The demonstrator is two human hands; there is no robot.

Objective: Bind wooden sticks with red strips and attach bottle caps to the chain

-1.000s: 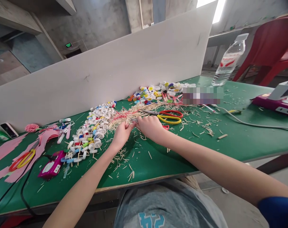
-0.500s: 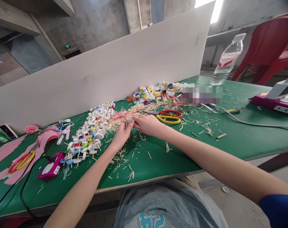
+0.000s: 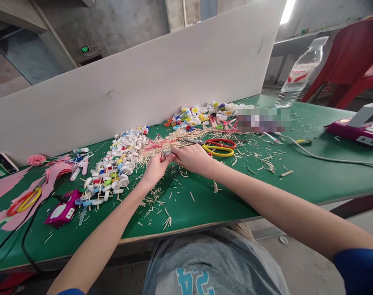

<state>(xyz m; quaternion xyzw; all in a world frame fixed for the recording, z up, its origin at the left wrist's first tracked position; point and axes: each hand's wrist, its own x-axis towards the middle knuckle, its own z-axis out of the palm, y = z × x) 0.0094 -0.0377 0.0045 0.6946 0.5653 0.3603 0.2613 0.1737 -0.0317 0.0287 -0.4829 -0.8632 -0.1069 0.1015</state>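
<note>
One small object (image 3: 167, 153): at the near edge of the stick pile (image 3: 196, 134); mostly hidden by fingers, type not identifiable.
Left hand (image 3: 157, 169): thumb and fingers clamped on the small object.
Right hand (image 3: 191, 158): fingers curled together against the small object; whether they grip it cannot be told.
Nearer scissors (image 3: 207, 143): right side of the stick pile, red and yellow handles.
Stick-mounted caps (image 3: 123, 162): massed left of the stick pile.
Loose caps (image 3: 194, 116): behind the stick pile.
Water bottle (image 3: 298, 78): standing, well right of the stick pile.
</note>
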